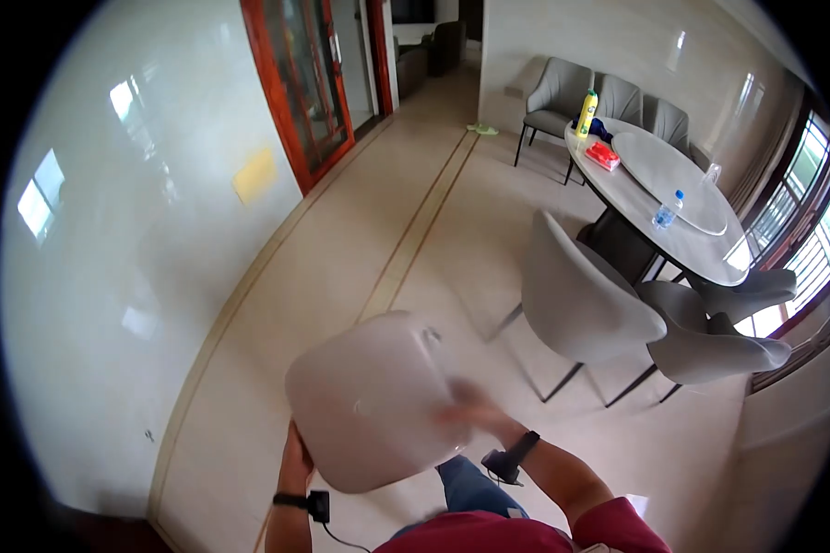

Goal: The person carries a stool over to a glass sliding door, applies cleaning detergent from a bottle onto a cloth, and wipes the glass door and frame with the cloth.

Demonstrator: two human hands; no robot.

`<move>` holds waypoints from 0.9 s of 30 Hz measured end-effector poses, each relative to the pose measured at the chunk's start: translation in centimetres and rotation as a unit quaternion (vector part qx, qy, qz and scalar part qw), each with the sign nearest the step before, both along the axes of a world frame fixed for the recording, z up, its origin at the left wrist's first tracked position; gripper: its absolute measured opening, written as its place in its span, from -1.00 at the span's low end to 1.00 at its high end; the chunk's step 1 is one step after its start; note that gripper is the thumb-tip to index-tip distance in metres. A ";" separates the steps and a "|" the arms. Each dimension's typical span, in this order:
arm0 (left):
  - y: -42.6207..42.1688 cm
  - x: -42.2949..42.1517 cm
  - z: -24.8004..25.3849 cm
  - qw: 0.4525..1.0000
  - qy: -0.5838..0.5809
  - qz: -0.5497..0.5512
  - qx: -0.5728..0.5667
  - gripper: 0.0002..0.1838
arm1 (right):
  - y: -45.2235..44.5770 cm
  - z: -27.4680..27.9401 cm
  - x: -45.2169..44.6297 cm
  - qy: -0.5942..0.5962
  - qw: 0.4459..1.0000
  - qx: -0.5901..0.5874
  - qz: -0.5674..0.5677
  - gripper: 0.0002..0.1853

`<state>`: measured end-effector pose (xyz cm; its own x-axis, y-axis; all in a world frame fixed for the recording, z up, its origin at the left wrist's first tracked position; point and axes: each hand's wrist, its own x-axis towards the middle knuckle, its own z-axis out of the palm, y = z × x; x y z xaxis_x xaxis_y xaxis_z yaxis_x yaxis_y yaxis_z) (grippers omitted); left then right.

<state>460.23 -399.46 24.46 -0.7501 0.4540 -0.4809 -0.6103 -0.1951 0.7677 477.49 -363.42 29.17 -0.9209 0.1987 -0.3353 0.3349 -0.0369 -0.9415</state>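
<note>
In front of me is a pale pinkish-grey, rounded-square, box-like object [364,405] with a smooth broad face, tilted above the floor; its exact kind does not show. My left hand [297,453] grips its lower left edge, with the fingers partly hidden behind it. Against its right side is my right hand [470,412], smeared by motion, so its fingers are unclear. Both wrists wear dark straps with small devices.
To the right stands an oval table [609,189] with a yellow bottle [586,114], a red packet [602,156] and a water bottle [668,210]. Grey chairs [581,295] surround it. A glossy wall [138,304] and red-framed door [304,92] are on the left. Green slippers [484,130] lie farther off.
</note>
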 end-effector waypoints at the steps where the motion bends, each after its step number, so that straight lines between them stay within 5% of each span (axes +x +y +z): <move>1: 0.9 -1.7 1.9 0.997 -0.060 0.023 0.040 -0.31 | 1.7 -0.1 -3.1 0.023 0.999 -0.037 0.033 0.03; 2: 1.6 -3.4 3.7 0.989 -0.122 0.043 0.075 -0.36 | 3.3 -0.2 -6.2 0.047 0.994 -0.075 0.064 0.00; 7: 6.8 -12.3 4.8 0.991 0.027 0.126 0.025 -0.50 | 10.6 0.2 -19.1 0.093 0.975 -0.147 0.141 -0.13; 9: 8.9 -15.3 6.1 0.978 0.194 0.038 -0.069 -0.52 | 13.7 -0.7 -24.3 0.089 0.972 -0.145 0.162 -0.14; 11: 11.9 -19.4 7.1 0.970 0.231 0.018 -0.078 -0.53 | 17.2 0.2 -29.1 0.099 0.963 -0.161 0.194 -0.10; 15: 20.5 -27.9 8.6 0.991 0.066 0.105 0.051 -0.53 | 24.1 -0.5 -38.7 0.041 0.983 -0.066 0.165 0.02; 22: 33.0 -49.9 2.2 0.987 0.022 0.114 0.109 -0.51 | 41.8 -4.4 -56.0 -0.067 0.994 0.078 -0.041 -0.03; 24: 37.3 -55.2 0.4 0.991 0.013 0.102 0.082 -0.47 | 48.8 -4.4 -57.6 -0.094 0.986 0.106 -0.087 -0.27; 27: 40.7 -64.2 -4.4 0.985 0.156 0.034 -0.069 -0.44 | 63.1 -15.6 -59.4 0.039 0.976 -0.083 -0.196 -0.45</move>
<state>396.06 -358.72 20.02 -0.8970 0.3450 -0.2762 -0.3304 -0.1083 0.9376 418.12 -300.32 13.61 -0.8090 0.4899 -0.3247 0.1923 -0.3015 -0.9339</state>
